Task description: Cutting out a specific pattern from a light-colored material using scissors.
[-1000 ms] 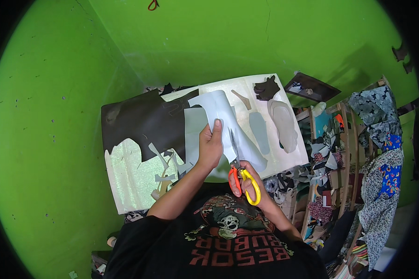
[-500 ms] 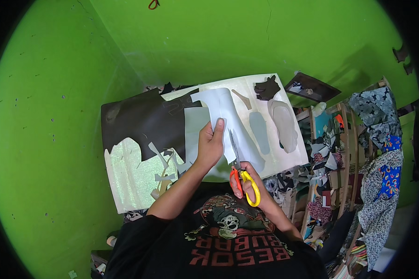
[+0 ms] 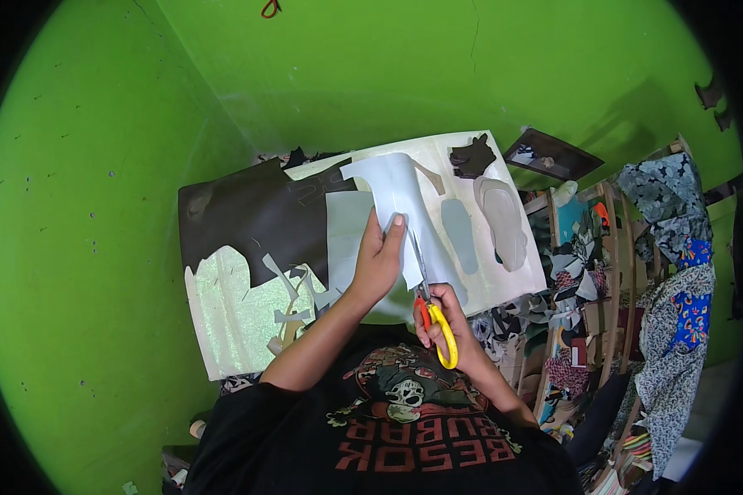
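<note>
A curved white sheet [image 3: 402, 181], looking like thin card or leather, is gripped along its left side by my left hand [image 3: 379, 257], thumb on top. My right hand [image 3: 448, 326] is closed round the handles of a pair of scissors [image 3: 442, 334], one handle orange-red and one yellow. The blades point away from me and lie at the sheet's lower part, near my left fingers. Beneath the sheet is a paler grey-white piece [image 3: 347, 216]. A grey sole-shaped piece [image 3: 459, 235] lies to the right of the sheet.
On the pale board [image 3: 520, 276] lie a dark brown sheet [image 3: 256, 214], a pair of stacked sole shapes [image 3: 500, 223], a dark scrap [image 3: 473, 157] and thin offcuts [image 3: 281, 276]. Wooden shelves [image 3: 611, 280] crammed with scraps stand at right, with patterned cloth [image 3: 677, 305] hanging. Green walls rise behind.
The scissor handles have drawn closer together in my right hand, and the blades have closed up. My left hand and the white sheet have shifted slightly.
</note>
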`<action>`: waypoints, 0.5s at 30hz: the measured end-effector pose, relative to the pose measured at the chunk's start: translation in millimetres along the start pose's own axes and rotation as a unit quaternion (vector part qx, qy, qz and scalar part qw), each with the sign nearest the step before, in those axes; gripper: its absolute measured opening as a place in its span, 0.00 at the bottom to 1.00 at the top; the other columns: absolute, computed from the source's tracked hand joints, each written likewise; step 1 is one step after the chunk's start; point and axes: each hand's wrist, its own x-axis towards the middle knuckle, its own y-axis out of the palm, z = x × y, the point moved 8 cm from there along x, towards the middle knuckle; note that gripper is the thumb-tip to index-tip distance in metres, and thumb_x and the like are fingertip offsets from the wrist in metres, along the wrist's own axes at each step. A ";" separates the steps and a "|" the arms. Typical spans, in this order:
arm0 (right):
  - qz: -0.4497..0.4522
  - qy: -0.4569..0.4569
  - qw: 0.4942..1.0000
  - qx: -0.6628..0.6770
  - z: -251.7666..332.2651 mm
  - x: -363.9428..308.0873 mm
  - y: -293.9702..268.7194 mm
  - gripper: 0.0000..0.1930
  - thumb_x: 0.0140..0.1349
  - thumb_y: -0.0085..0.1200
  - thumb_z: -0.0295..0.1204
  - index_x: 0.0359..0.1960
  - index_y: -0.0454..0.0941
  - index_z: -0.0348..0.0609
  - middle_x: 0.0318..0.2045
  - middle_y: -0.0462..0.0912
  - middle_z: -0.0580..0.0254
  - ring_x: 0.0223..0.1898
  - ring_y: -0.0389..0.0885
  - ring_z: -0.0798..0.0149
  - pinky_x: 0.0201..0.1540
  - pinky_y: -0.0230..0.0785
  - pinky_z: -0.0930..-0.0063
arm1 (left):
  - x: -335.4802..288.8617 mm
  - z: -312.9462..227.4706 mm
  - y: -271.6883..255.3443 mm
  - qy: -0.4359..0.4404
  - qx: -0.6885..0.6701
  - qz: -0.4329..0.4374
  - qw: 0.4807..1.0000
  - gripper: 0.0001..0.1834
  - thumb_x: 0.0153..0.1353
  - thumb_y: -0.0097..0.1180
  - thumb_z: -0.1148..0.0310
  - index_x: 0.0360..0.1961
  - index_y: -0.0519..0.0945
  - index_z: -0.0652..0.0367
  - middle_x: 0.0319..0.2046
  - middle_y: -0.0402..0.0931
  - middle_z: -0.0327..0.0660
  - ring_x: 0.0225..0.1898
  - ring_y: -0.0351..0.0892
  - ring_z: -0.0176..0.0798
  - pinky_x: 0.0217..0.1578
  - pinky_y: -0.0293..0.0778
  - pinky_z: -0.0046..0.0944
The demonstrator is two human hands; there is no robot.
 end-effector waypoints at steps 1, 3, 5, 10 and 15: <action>-0.008 -0.005 1.000 -0.008 0.4 0.9 0.2 0.27 0.70 0.54 0.42 0.60 0.54 0.45 0.33 0.69 0.64 0.26 0.67 0.74 0.29 0.63 0.81 | -1.9 4.0 0.8 -0.033 -0.065 -0.004 0.997 0.21 0.74 0.45 0.66 0.63 0.62 0.63 0.51 0.72 0.42 0.51 0.70 0.32 0.54 0.68 0.35; -0.017 -0.011 1.000 -0.016 0.5 1.5 -0.5 0.28 0.70 0.54 0.42 0.60 0.53 0.45 0.34 0.69 0.63 0.26 0.67 0.74 0.29 0.64 0.80 | -4.6 5.3 -0.3 -0.012 -0.056 0.006 0.998 0.24 0.72 0.48 0.70 0.65 0.59 0.62 0.55 0.69 0.44 0.54 0.69 0.34 0.56 0.66 0.36; -0.017 -0.017 1.000 0.007 0.2 1.7 -0.1 0.29 0.70 0.54 0.43 0.61 0.53 0.44 0.35 0.69 0.62 0.27 0.68 0.73 0.30 0.64 0.80 | -8.9 4.4 -0.6 0.010 -0.046 0.013 0.999 0.29 0.69 0.50 0.73 0.67 0.56 0.62 0.59 0.66 0.45 0.58 0.68 0.36 0.59 0.65 0.37; -0.031 -0.018 0.999 0.004 -0.2 2.9 -2.6 0.31 0.69 0.55 0.45 0.62 0.52 0.43 0.35 0.69 0.61 0.28 0.69 0.73 0.31 0.65 0.80 | -22.5 -1.6 9.8 0.057 -0.046 0.057 0.996 0.40 0.66 0.53 0.79 0.74 0.46 0.64 0.64 0.62 0.47 0.65 0.63 0.39 0.64 0.59 0.38; -0.049 -0.027 0.998 -0.006 3.4 3.5 -1.9 0.33 0.68 0.55 0.49 0.62 0.52 0.42 0.35 0.69 0.61 0.27 0.69 0.73 0.31 0.65 0.80 | -30.0 9.1 9.8 0.010 -0.036 0.079 0.996 0.38 0.68 0.52 0.78 0.74 0.47 0.64 0.64 0.64 0.45 0.63 0.65 0.35 0.63 0.61 0.38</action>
